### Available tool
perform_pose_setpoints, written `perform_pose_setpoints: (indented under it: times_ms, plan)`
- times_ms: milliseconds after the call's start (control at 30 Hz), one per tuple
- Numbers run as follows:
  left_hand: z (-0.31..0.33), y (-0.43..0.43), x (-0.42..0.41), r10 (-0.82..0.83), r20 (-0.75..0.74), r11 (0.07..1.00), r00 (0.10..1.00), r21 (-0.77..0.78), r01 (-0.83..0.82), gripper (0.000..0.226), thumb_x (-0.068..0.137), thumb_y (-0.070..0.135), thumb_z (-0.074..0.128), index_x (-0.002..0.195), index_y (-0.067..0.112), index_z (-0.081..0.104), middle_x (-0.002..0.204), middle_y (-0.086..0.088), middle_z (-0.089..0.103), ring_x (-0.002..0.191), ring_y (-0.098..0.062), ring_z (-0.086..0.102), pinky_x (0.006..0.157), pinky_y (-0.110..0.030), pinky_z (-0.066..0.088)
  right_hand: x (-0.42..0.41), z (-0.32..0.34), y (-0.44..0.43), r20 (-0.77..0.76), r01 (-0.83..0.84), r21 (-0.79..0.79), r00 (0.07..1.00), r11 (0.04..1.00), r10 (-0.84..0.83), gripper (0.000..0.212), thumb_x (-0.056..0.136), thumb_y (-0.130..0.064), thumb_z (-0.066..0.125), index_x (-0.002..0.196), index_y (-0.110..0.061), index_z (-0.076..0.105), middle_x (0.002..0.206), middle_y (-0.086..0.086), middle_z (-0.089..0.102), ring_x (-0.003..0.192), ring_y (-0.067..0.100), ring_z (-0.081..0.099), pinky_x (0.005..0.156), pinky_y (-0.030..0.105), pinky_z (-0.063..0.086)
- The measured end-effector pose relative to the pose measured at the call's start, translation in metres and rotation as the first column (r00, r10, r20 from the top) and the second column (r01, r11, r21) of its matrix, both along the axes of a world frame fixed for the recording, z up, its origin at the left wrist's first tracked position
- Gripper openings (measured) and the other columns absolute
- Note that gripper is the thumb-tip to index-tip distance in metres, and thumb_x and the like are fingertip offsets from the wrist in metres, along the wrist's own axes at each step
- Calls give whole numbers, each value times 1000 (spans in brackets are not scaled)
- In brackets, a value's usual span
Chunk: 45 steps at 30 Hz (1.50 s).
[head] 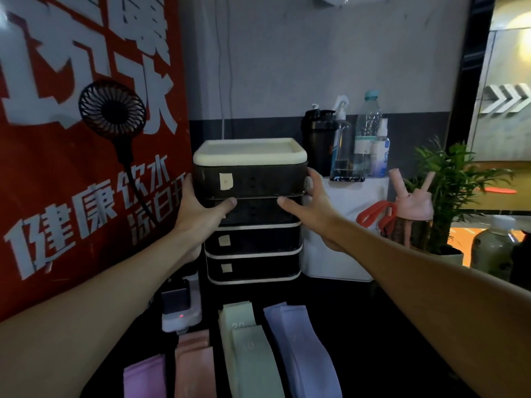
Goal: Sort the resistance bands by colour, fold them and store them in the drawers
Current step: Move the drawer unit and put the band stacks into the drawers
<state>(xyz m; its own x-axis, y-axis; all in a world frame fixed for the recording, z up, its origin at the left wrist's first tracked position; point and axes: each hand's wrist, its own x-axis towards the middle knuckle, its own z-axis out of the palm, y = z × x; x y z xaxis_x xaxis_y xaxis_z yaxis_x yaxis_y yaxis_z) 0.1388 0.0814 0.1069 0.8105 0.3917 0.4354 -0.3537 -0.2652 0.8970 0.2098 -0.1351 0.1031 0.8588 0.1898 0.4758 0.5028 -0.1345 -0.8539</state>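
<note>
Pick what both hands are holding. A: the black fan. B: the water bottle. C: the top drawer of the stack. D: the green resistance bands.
C: the left hand and right hand grip opposite sides of the top drawer, while the green resistance bands lie untouched in front.

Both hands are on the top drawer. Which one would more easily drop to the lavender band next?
Probably the right hand: the lavender band lies on the right of the row, nearest that forearm. The left hand is on the pink bands' side and could steady the top drawer.
</note>
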Motion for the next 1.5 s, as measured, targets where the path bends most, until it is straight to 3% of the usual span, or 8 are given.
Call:
perform_pose_setpoints:
  times_ms: [400, 633, 733, 800, 900, 1033, 1167, 1500]
  plan:
    - [40, -30, -79, -6, -9, 998, 1000, -61, 6, 25, 91, 33, 70, 114, 31, 57, 103, 12, 64, 107, -19, 59, 89, -40, 49, -96, 36, -33, 75, 120, 21, 990, 993, -122, 67, 94, -30, 60, 145, -40, 18, 119, -12, 50, 117, 18, 53, 103, 46, 47]
    - [52, -73, -138, -155, -35, 987, 987, -39, 154, 30, 96, 29, 64, 125, 26, 60, 109, 8, 67, 97, -12, 63, 69, -31, 49, -167, 46, -89, 90, 258, -9, 962, 966, -256, 62, 98, -23, 56, 148, -21, 19, 113, -12, 43, 112, 6, 42, 59, -8, 32]
    - [57, -101, -160, -229, -40, 973, 973, -15, 229, 29, 97, 27, 62, 126, 24, 59, 105, 9, 68, 91, -8, 64, 67, -30, 51, -185, 46, -118, 90, 345, -17, 935, 938, -342, 71, 93, -35, 61, 148, -25, 18, 129, -2, 51, 121, 19, 51, 100, 27, 46]
    - [58, -121, -169, -270, -51, 963, 961, -4, 270, 27, 98, 27, 62, 124, 24, 59, 103, 9, 68, 91, -8, 63, 69, -32, 52, -203, 45, -137, 88, 376, -23, 924, 926, -373, 75, 90, -39, 63, 148, -29, 16, 131, 3, 52, 120, 25, 54, 103, 47, 45]
    - [53, -151, -178, -329, -75, 944, 941, -18, 329, 28, 97, 28, 63, 124, 23, 59, 105, 7, 68, 96, -13, 65, 82, -39, 54, -223, 43, -170, 65, 411, -13, 910, 911, -410, 73, 91, -38, 63, 148, -31, 17, 127, 0, 54, 113, 25, 58, 97, 48, 50]
    - [34, -185, -178, -387, -112, 922, 915, -42, 385, 28, 97, 28, 63, 124, 21, 59, 108, 5, 70, 98, -17, 67, 81, -40, 56, -242, 30, -209, 57, 439, -28, 897, 898, -437, 69, 96, -29, 59, 150, -26, 16, 116, -8, 46, 95, 11, 55, 75, 17, 48]
    - [12, -204, -169, -413, -140, 910, 900, -37, 412, 32, 97, 27, 63, 127, 18, 57, 114, 1, 69, 96, -15, 68, 71, -34, 57, -243, 10, -226, -4, 470, -12, 883, 883, -470, 76, 93, -32, 63, 151, -30, 13, 135, 4, 51, 117, 25, 55, 99, 50, 48]
    - [-30, -201, -141, -400, -204, 916, 894, -70, 394, 34, 95, 30, 65, 126, 20, 57, 114, 2, 69, 93, -14, 71, 83, -45, 59, -212, -32, -221, -147, 402, 67, 909, 913, -389, 72, 94, -21, 62, 150, -26, 17, 122, -2, 52, 115, 23, 58, 101, 48, 48]
